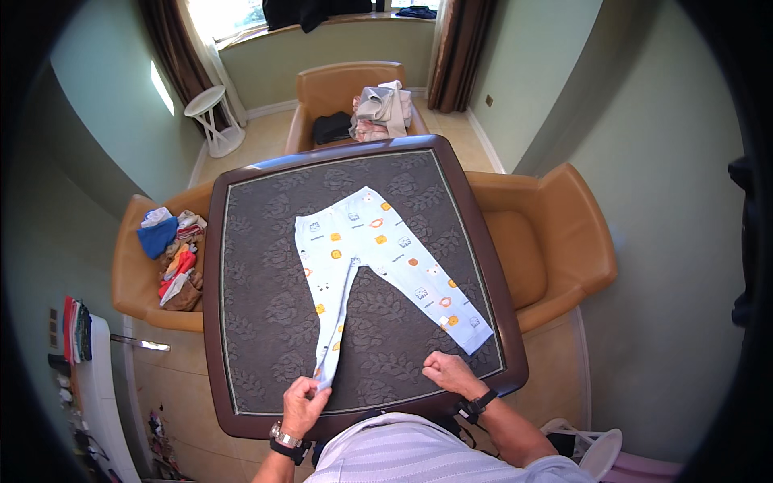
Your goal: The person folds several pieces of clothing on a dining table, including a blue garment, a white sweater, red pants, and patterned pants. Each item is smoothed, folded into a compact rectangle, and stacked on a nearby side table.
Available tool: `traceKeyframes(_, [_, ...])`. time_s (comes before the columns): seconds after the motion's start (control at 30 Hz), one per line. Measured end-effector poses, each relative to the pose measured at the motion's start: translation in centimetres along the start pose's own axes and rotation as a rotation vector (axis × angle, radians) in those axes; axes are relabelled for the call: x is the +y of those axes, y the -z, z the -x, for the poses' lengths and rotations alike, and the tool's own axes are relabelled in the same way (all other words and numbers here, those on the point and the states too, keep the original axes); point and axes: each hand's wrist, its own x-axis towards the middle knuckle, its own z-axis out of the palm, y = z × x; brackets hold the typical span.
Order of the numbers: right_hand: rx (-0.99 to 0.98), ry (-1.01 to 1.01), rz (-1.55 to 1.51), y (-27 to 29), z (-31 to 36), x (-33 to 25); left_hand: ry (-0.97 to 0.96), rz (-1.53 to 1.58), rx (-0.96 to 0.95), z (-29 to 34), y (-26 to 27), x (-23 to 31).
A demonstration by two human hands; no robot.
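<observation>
A pair of light blue children's pants (378, 237) with small orange and grey animal prints lies on the dark table, waistband at the far side and legs spread toward me. My left hand (302, 406) is closed on the cuff of the left pant leg, which is narrowed and partly folded along its length. The right leg lies flat, slanting to the near right. Just below its cuff, apart from the cloth, my right hand (453, 374) is curled closed, and nothing shows in it.
The table (266, 322) has a raised brown rim. A tan armchair (515, 249) stands at the right. On the left armchair lies a pile of colourful clothes (179, 258); folded clothes (382, 111) sit on the far one. A white stool (211, 121) stands by the curtain.
</observation>
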Motion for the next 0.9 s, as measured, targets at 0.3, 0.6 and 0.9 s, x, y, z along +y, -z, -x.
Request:
traceKeyframes(0.3, [-0.182,0.445,-0.026,-4.6,-1.7,-7.0,-0.318,-0.134,-0.228,0.5,-1.2,3.7])
traceKeyframes(0.6, [0.102,0.400,0.065,-3.7,-3.0,-2.8,-0.346,-0.210,-0.480,-0.6,-4.0,3.8])
traceKeyframes(0.9, [0.466,0.180,0.250,4.7,-3.1,3.5,-0.311,-0.305,-0.684,-2.9,-8.0,2.2])
